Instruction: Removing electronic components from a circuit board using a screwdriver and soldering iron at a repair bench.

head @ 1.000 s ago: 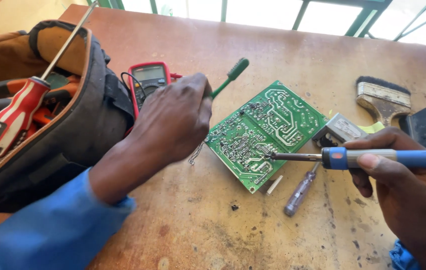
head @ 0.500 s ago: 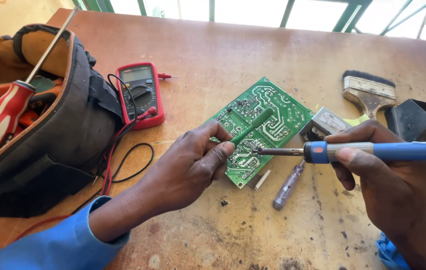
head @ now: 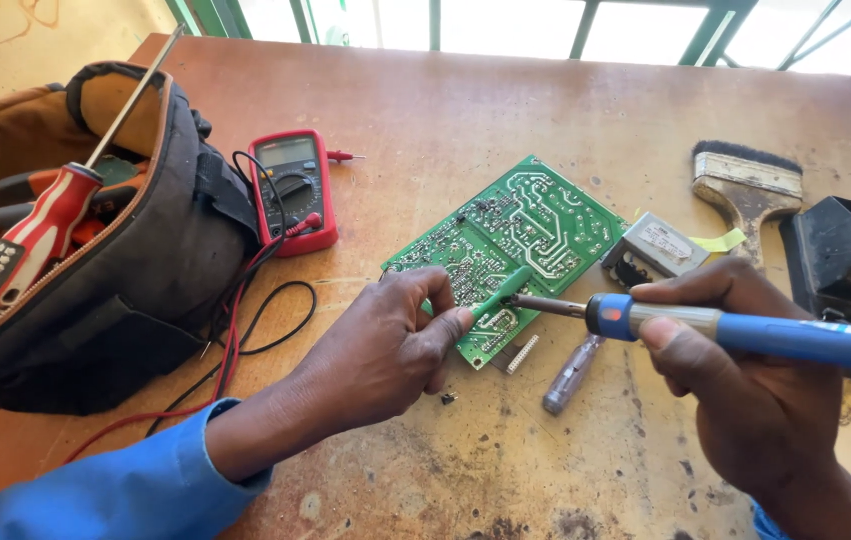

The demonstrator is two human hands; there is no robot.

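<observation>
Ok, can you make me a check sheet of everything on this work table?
Surface: brown wooden table, stained and scuffed.
Job's things: green circuit board; blue soldering iron, tip at the board; green tool.
Clutter: paintbrush, red multimeter, tool bag with a red-handled screwdriver.
Grippers: left hand pinches the green tool; right hand grips the soldering iron.
Cables: red and black leads.
Surroundings: green-framed window.

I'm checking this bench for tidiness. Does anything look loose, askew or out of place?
Mostly orderly. A small dark loose part lies on the wooden table just below the left hand, off the green circuit board. A screwdriver sticks out of the tool bag at a slant.
</observation>
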